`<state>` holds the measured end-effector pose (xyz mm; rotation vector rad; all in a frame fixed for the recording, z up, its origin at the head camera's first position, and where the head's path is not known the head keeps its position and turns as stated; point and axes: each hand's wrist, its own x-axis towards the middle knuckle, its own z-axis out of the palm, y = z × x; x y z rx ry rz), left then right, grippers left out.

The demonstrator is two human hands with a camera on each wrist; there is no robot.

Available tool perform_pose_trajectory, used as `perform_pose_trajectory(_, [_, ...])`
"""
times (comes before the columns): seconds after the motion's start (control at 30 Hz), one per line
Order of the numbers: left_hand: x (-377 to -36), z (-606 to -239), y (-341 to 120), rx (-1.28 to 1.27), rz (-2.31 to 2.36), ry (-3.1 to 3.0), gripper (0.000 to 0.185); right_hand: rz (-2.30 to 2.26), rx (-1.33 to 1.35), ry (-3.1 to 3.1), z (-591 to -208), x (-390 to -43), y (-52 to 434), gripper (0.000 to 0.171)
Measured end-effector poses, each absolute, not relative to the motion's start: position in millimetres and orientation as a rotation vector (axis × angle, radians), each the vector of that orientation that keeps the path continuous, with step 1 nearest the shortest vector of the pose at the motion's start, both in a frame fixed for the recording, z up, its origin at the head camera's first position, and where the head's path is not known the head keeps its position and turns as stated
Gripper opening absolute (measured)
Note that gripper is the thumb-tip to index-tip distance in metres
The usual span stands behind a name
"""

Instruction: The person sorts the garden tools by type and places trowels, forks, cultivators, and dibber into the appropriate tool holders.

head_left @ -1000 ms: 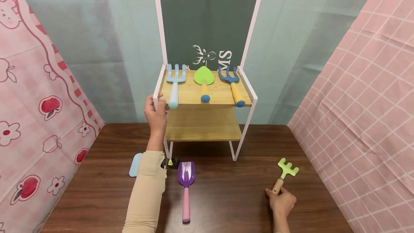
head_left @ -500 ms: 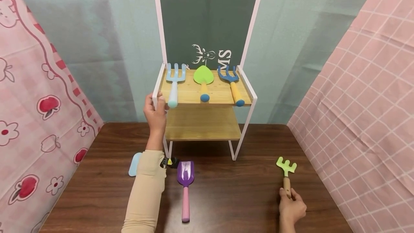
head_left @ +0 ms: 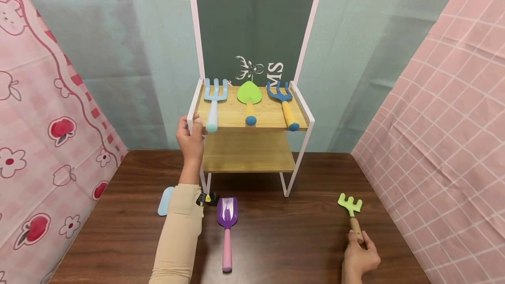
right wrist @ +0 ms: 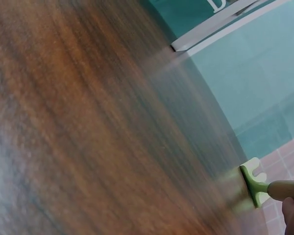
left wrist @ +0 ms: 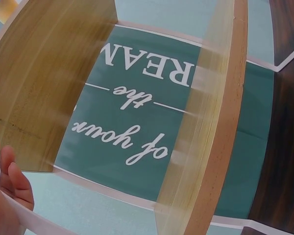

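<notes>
My left hand (head_left: 191, 139) grips the front left post of a small two-tier shelf (head_left: 252, 119), just under its top board; its fingers (left wrist: 20, 183) curl at the frame in the left wrist view. At the right of the table, my right hand (head_left: 360, 255) pinches the wooden handle of a small green toy rake (head_left: 350, 205) between thumb and fingers, prongs pointing away from me. On the top board lie a light blue fork (head_left: 215, 100), a green trowel (head_left: 249, 95) with a yellow handle, and a dark blue rake (head_left: 282, 100) with a yellow handle.
A purple scoop (head_left: 227, 218) with a pink handle lies on the brown table (head_left: 284, 240) in front of the shelf. A light blue piece (head_left: 165, 200) shows partly behind my left sleeve (head_left: 179, 231). Patterned pink cloths (head_left: 442, 100) hang at both sides.
My right hand has moved a little to the right, and the green rake's handle has swung from leaning right to leaning left. My left hand stays on the shelf post.
</notes>
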<state>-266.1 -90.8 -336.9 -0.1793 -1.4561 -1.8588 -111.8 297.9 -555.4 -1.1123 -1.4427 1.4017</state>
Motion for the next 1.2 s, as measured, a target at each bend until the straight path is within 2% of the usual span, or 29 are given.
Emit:
perform_pose_trajectory(0.57, [-265,-336,-90,-0.178,-1.861,-1.448,0.024,1.288,-0.886,-1.408,-550,-113,291,0.031])
perform_pose_trajectory(0.83, [-267,-337,-91,-0.184,-1.848,-1.458,0.026,1.436,-0.794,-1.301,-549,-112,283,0.028])
perform_pose_trajectory(0.97, [-266,-338,-91,-0.197,-1.846,-1.465,0.025,1.439,-0.699,-1.212,-571,-117,289,0.025])
perform_pose_trajectory(1.2, [-266,-338,-90,-0.213,-1.847,-1.459,0.024,1.468,-0.500,-1.259,-611,-119,306,0.035])
